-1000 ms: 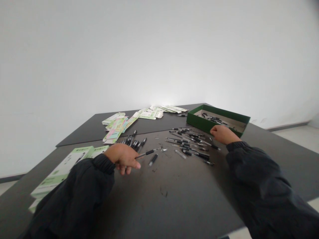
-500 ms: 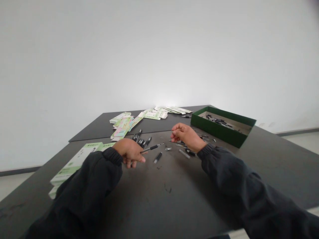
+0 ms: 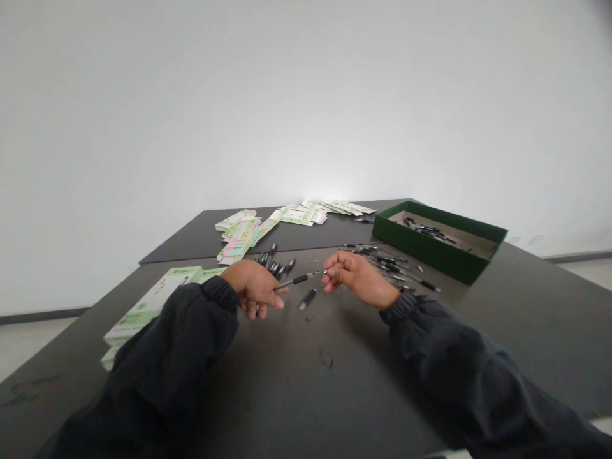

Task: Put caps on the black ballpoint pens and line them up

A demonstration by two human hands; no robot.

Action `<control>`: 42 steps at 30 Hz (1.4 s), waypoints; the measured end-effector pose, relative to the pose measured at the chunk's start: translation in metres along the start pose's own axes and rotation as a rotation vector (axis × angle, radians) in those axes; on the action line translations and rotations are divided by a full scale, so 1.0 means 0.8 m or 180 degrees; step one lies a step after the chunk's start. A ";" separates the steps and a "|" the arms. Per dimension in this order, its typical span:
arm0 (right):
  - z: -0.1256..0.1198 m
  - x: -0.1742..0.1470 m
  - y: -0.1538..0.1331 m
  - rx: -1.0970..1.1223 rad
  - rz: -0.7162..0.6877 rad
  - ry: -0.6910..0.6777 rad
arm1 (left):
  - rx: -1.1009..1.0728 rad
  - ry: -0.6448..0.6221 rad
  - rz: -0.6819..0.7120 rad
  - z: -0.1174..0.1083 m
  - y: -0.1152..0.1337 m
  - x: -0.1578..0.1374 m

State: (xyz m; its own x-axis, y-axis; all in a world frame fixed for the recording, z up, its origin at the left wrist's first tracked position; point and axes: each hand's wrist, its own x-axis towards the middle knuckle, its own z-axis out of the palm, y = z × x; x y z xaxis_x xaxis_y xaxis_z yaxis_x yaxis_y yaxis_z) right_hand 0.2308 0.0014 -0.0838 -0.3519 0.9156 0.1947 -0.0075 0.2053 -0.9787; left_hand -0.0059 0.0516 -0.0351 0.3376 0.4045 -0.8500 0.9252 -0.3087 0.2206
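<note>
Pen (image 3: 300, 279) at the centre of the counter (image 3: 306, 382), clamped in the fingers of the left hand (image 3: 255, 285), its tip toward 3 o'clock and meeting a small silvery piece (image 3: 326, 272) pinched in the fingers of the right hand (image 3: 356, 277). Open green box (image 3: 421, 250) at 2 o'clock, loose dark pens (image 3: 425, 229) lying in it, mostly toward its left end; more loose pens (image 3: 389, 262) scattered between it and the right hand. Green-and-white cartons (image 3: 153, 299) stacked at 9 o'clock, contents hidden; flattened cartons (image 3: 299, 215) spread from 11 to 12.
</note>
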 end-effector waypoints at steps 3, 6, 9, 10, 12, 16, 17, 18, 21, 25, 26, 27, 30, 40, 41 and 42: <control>0.003 -0.002 0.000 0.0049 -0.0039 -0.0001 | -0.0001 0.0001 -0.0015 0.001 0.001 0.000; 0.006 -0.004 -0.002 0.0040 -0.0051 0.0013 | 0.0025 0.0039 0.0001 0.002 0.003 -0.001; 0.009 -0.004 -0.002 -0.0013 -0.0070 0.0008 | 0.0041 0.0095 -0.0005 0.004 0.005 -0.002; 0.010 -0.004 -0.002 -0.0041 -0.0094 0.0014 | 0.0043 0.0113 -0.0016 0.004 0.005 -0.003; 0.011 -0.004 0.000 -0.0101 -0.0140 0.0015 | 0.0046 0.0135 -0.0033 0.005 0.006 -0.003; 0.014 -0.005 0.005 -0.0551 -0.0319 0.0048 | 0.0054 0.0104 -0.0053 0.005 0.005 0.000; 0.015 -0.006 0.005 -0.0785 -0.0405 0.0104 | 0.0058 0.0097 -0.0045 0.005 0.004 0.001; 0.017 -0.007 0.005 -0.1017 -0.0496 0.0170 | 0.0057 0.0091 -0.0031 0.005 0.003 0.002; 0.022 -0.010 0.004 -0.1445 -0.0669 0.0288 | 0.0038 0.0098 0.0020 0.005 0.001 0.004; 0.028 -0.012 0.006 -0.1554 -0.0748 0.0325 | 0.0051 0.0127 -0.0019 0.006 0.002 0.004; 0.029 -0.013 0.006 -0.1549 -0.0750 0.0327 | 0.0062 0.0132 -0.0029 0.006 0.003 0.004; 0.029 -0.014 0.007 -0.1542 -0.0749 0.0314 | 0.0074 0.0126 -0.0038 0.006 0.005 0.003; 0.030 -0.016 0.006 -0.1545 -0.0762 0.0185 | 0.0102 0.0102 -0.0051 0.006 0.008 -0.001; 0.030 -0.016 0.006 -0.1906 -0.0896 0.0226 | 0.0188 0.0115 -0.0116 0.008 0.011 -0.003; 0.030 -0.015 0.006 -0.1925 -0.0883 0.0236 | 0.0219 0.0115 -0.0122 0.008 0.012 -0.003; 0.030 -0.015 0.006 -0.1944 -0.0869 0.0247 | 0.0239 0.0116 -0.0126 0.008 0.012 -0.003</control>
State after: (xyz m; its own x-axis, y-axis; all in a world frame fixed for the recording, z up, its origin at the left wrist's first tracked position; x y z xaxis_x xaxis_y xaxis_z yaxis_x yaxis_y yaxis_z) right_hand 0.2125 -0.0171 -0.0921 -0.3441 0.8205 0.4565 0.4521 0.5709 -0.6853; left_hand 0.0011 0.0418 -0.0339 0.3084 0.4481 -0.8391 0.9228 -0.3551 0.1495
